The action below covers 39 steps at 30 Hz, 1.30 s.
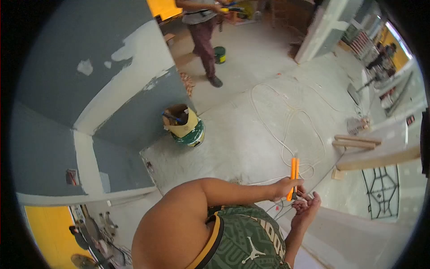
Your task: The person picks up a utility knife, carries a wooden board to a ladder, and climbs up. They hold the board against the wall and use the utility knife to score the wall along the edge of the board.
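My left hand (285, 188) is closed around an orange utility knife (293, 177), which points up in the view. Just below and to its right is my right hand (305, 210), its fingers curled and close to the left fingertips. Whatever is pinched there is too small to make out. Behind both hands, a pale cable (286, 145) lies in loose loops on the floor.
Left of centre, a green bucket (195, 136) holds a cut yellow container (185, 128). A person (204, 38) stands near another bucket (219, 54) at the top. Wooden pieces (356, 143) and a metal grille (381, 190) are at right.
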Each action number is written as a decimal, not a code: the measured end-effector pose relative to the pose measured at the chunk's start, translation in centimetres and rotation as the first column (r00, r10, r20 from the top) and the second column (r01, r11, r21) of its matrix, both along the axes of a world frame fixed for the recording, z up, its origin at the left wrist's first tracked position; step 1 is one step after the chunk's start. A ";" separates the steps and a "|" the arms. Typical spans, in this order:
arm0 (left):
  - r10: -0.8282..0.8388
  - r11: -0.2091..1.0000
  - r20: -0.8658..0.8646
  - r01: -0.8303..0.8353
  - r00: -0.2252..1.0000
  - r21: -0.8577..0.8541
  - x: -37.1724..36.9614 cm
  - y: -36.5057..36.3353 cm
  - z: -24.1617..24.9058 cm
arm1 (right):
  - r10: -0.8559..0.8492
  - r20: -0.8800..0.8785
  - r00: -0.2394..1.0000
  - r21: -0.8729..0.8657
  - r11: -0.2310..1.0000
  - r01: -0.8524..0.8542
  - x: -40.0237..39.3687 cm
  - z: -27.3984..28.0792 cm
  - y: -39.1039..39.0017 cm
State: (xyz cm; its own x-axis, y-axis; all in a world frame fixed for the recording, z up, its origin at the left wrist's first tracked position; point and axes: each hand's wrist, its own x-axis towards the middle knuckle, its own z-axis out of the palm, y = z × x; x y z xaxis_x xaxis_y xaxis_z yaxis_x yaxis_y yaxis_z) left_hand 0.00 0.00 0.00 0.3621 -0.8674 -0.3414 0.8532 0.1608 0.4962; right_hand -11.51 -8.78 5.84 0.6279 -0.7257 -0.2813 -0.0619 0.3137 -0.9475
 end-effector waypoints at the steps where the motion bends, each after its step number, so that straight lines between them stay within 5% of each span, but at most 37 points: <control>1: 0.038 0.999 -0.025 -0.038 0.999 0.012 -0.1 0.7 1.4 | 0.034 0.053 0.998 0.022 0.999 -0.035 -0.9 0.5 -1.2; 2: 0.022 0.998 0.094 -0.027 0.995 0.048 0.0 1.3 2.7 | 0.077 0.045 0.996 0.012 0.997 -0.078 -1.4 1.8 -1.6; 3: 0.024 1.000 0.286 -0.025 0.958 0.000 10.0 3.1 2.9 | 0.130 0.105 0.986 -0.094 0.988 -0.121 7.8 2.1 -0.2; 4: -0.020 0.999 0.282 0.012 0.959 0.030 11.4 4.6 3.2 | 0.170 0.094 0.981 -0.086 0.983 -0.162 8.5 1.6 -0.1; 6: -0.011 0.999 0.409 -0.006 0.912 0.039 13.3 8.0 3.4 | 0.563 0.046 0.825 -0.164 0.819 -0.550 10.0 0.8 0.5; 7: -0.038 0.999 0.545 0.022 0.838 0.035 14.5 9.1 3.5 | 0.591 0.045 0.806 -0.158 0.800 -0.578 11.6 0.6 1.0; 9: -0.036 0.999 0.569 0.014 0.821 0.043 16.3 11.2 3.6 | 0.819 -0.035 0.572 -0.239 0.549 -0.801 15.0 2.6 3.6; 11: 0.093 0.994 0.662 -0.032 0.744 -0.104 17.4 12.8 3.4 | 0.893 -0.045 0.448 -0.226 0.428 -0.875 18.4 3.9 5.6; 12: -0.021 1.000 0.621 0.016 0.783 0.014 18.5 13.8 3.5 | 0.902 -0.089 0.422 -0.192 0.400 -0.896 20.2 4.1 5.9; 14: 0.057 0.998 0.654 -0.066 0.754 -0.011 20.5 15.4 3.0 | 0.906 -0.132 0.402 -0.158 0.381 -0.911 24.1 4.4 6.2; 16: 0.180 0.967 0.774 -0.252 0.607 -0.028 22.8 17.5 3.4 | 0.962 -0.204 0.183 -0.198 0.143 -0.970 28.3 3.8 6.1; 22: 0.214 0.874 0.786 -0.472 0.580 0.110 32.2 22.3 2.0 | 0.974 -0.214 -0.073 -0.242 -0.125 -0.962 43.4 3.8 9.7; 24: 0.327 0.860 0.745 -0.509 0.582 0.021 37.0 23.0 1.1 | 0.955 -0.235 -0.178 -0.284 -0.243 -0.928 49.6 2.9 10.3; 27: 0.487 0.814 0.601 -0.579 0.634 -0.049 44.9 23.7 1.6 | 0.925 -0.270 -0.266 -0.260 -0.336 -0.905 59.3 2.9 11.2; 28: 0.470 0.800 0.630 -0.600 0.618 -0.007 47.6 24.3 2.3 | 0.933 -0.277 -0.229 -0.385 -0.326 -0.863 62.2 3.7 11.7; 34: 0.302 0.678 0.792 -0.703 0.530 0.212 61.6 27.7 7.2 | 0.899 -0.271 -0.343 -0.389 -0.428 -0.816 78.5 6.0 14.9; 39: 0.415 0.625 0.795 -0.774 0.443 0.105 70.1 30.1 7.8 | 0.876 -0.271 -0.399 -0.448 -0.482 -0.753 89.0 8.4 18.5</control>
State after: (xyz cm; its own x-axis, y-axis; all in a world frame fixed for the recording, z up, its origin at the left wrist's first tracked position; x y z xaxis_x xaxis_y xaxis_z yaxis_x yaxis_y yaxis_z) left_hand 70.13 30.09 7.81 0.9861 -0.1662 -0.0070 0.0283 0.1261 0.9916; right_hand 77.45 9.76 14.27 0.4428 0.8926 -0.0851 0.2837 -0.2295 -0.9310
